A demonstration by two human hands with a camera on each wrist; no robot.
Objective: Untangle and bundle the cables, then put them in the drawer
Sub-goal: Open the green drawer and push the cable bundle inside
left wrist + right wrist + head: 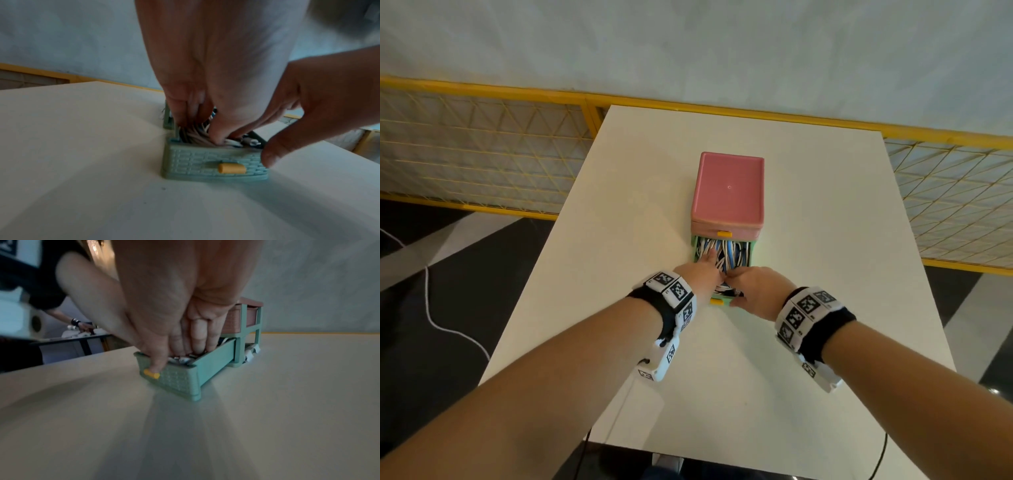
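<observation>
A small drawer unit with a pink top [727,188] stands mid-table. Its green bottom drawer [753,251] is pulled out toward me and packed with white and blue cables [732,251]. My left hand [705,270] reaches in from the left, and its straight fingers press down on the cables [197,137]. My right hand [756,287] grips the drawer's front wall [195,164], fingers inside on the cables. Its thumb lies on the woven front, by the yellow handle [152,374]. The hands hide the near end of the cables.
The white table [825,240] has bare surface all round the unit. A yellow mesh fence [482,154] runs behind it. A white cord [431,308] lies on the dark floor at the left. Another person's hand [80,324] works at a black table far off.
</observation>
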